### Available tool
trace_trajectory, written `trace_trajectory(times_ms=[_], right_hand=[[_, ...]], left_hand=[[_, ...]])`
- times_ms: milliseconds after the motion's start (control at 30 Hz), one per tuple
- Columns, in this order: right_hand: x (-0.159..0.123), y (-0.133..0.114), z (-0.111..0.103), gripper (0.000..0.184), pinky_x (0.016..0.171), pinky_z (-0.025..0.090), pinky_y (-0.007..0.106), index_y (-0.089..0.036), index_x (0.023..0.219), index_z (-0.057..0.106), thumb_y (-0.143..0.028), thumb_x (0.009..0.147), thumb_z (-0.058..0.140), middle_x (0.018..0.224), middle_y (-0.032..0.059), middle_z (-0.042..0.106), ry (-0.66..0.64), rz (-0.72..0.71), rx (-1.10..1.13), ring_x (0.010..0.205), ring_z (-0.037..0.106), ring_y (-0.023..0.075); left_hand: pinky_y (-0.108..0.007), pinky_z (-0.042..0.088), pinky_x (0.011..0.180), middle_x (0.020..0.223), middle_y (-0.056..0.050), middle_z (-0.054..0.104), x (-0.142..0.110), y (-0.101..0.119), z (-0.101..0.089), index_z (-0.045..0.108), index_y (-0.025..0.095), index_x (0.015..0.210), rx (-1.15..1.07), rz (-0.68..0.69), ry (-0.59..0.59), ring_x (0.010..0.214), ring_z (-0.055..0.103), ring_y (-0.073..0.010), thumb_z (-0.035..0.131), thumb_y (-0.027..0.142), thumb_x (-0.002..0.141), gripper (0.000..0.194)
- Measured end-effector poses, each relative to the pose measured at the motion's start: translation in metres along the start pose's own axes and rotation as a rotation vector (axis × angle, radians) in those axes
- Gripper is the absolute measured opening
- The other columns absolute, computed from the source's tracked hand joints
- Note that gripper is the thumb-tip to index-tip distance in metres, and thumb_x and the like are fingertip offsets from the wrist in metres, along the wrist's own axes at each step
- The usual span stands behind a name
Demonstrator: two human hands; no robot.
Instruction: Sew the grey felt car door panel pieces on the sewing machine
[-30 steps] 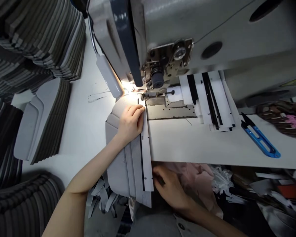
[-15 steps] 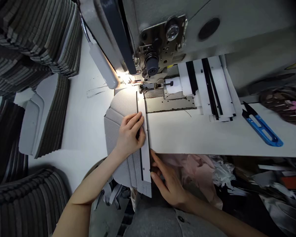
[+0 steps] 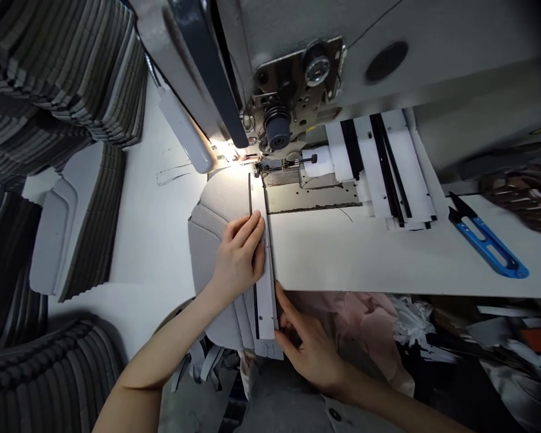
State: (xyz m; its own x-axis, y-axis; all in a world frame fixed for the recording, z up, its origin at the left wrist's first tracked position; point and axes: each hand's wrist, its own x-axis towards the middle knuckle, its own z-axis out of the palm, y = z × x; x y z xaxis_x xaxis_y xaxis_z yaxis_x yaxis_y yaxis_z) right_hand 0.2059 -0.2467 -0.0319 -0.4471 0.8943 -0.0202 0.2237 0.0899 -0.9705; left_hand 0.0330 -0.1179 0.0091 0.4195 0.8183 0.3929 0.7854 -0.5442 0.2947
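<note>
One hand (image 3: 238,258) atop padded panel (image 3: 219,207), other hand (image 3: 309,352) beside.

One left hand (image 3: 238,258); one right hand (image 3: 309,346); one grey padded panel (image 3: 207,240); one sewing machine (image 3: 388,90).

You are working on a pale grey, fine-mesh foam panel (image 3: 220,210) under a white strip (image 3: 265,300) lined in black. Black-striped white strips (image 3: 401,162) are lying along the white worktop's (image 3: 356,252) far edge, blue snips (image 3: 489,246) are showing near its right edge, and pink fabric (image 3: 374,325) is showing below.

Grey top (image 3: 284,404) w/ dark round btn (image 3: 335,414); forearms (image 3: 162,355) bare.
</note>
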Motion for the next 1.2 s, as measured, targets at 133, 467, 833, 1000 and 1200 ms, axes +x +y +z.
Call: trace_trajectory(times_ms=[133, 467, 833, 1000, 1200], right_hand=[[0.005, -0.001, -0.001, 0.082, 0.055, 0.049, 0.022, -0.031, 0.162, -0.003, -0.013, 0.096, 0.042, 0.076, -0.0031, 0.059, 0.013, -0.030, -0.049, 0.060, 0.058, 0.0125], [0.021, -0.006, -0.005, 0.075, 0.051, 0.050, 0.023, -0.020, 0.162, -0.002, -0.014, 0.098, 0.038, 0.071, -0.0023, 0.060, 0.054, -0.112, -0.209, 0.054, 0.057, 0.0139], [0.046, -0.015, -0.014, 0.068, 0.047, 0.042, 0.025, -0.016, 0.161, 0.008, -0.011, 0.099, 0.036, 0.063, -0.0054, 0.056, 0.090, -0.145, -0.329, 0.047, 0.050, 0.0137], [0.056, -0.022, -0.016, 0.064, 0.048, 0.040, 0.025, -0.011, 0.158, 0.016, -0.008, 0.097, 0.036, 0.060, -0.0065, 0.053, 0.088, -0.109, -0.382, 0.045, 0.048, 0.0135], [0.073, -0.033, -0.023, 0.056, 0.052, 0.045, 0.028, -0.005, 0.151, 0.035, -0.013, 0.096, 0.042, 0.058, -0.0039, 0.057, -0.006, 0.066, -0.333, 0.048, 0.052, 0.0154]], left_hand=[[-0.047, 0.053, 0.097, 0.136, -0.017, 0.062, 0.005, -0.003, 0.001, 0.057, 0.011, 0.134, 0.016, 0.010, 0.007, 0.116, 0.057, -0.0290, 0.051, 0.011, 0.093, 0.042], [-0.049, 0.054, 0.098, 0.136, -0.016, 0.062, 0.021, -0.020, 0.004, 0.054, 0.013, 0.138, 0.024, 0.047, -0.002, 0.115, 0.058, -0.0291, 0.051, 0.011, 0.093, 0.046], [-0.049, 0.053, 0.098, 0.134, -0.016, 0.063, 0.040, -0.036, 0.007, 0.058, 0.012, 0.134, 0.050, 0.051, -0.030, 0.112, 0.058, -0.0283, 0.047, 0.012, 0.093, 0.042], [-0.048, 0.053, 0.098, 0.131, -0.016, 0.064, 0.047, -0.042, 0.009, 0.060, 0.012, 0.132, 0.070, 0.052, -0.037, 0.112, 0.058, -0.0280, 0.044, 0.012, 0.094, 0.040], [-0.050, 0.054, 0.099, 0.131, -0.017, 0.064, 0.040, -0.042, 0.006, 0.059, 0.014, 0.134, 0.034, 0.054, -0.034, 0.115, 0.059, -0.0288, 0.046, 0.011, 0.093, 0.043]])
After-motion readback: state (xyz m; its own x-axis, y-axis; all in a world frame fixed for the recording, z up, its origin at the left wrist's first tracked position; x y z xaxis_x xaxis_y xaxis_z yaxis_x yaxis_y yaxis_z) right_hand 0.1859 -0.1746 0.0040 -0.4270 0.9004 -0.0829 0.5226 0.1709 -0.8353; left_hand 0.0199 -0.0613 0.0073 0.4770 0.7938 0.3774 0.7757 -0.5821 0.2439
